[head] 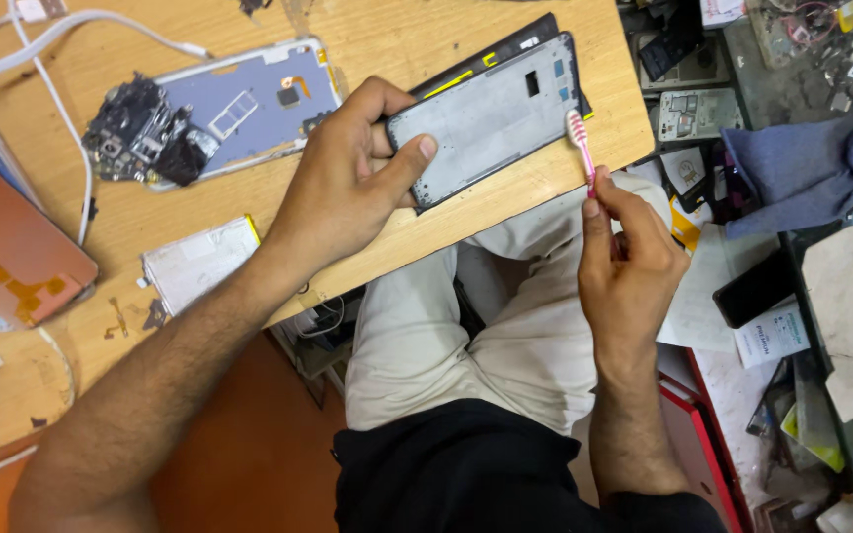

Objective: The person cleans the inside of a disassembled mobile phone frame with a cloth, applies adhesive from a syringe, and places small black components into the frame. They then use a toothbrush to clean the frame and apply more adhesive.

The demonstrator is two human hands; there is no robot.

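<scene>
My left hand [343, 183] clamped the phone frame [491, 118] steady; right hand [629, 252] fingers pinched the pink toothbrush [581, 148], bristles at the frame's edge.

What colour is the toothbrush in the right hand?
Pink and white: the toothbrush in the right hand shows best in the head view.

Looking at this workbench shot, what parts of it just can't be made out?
- Head view: the near end of the phone frame is covered by the left hand.
- The toothbrush handle's lower part is hidden inside the right hand.
- The orange phone back is cut off by the left edge.
- The small parts on the shelf at top right are too small and blurred to tell apart.
</scene>
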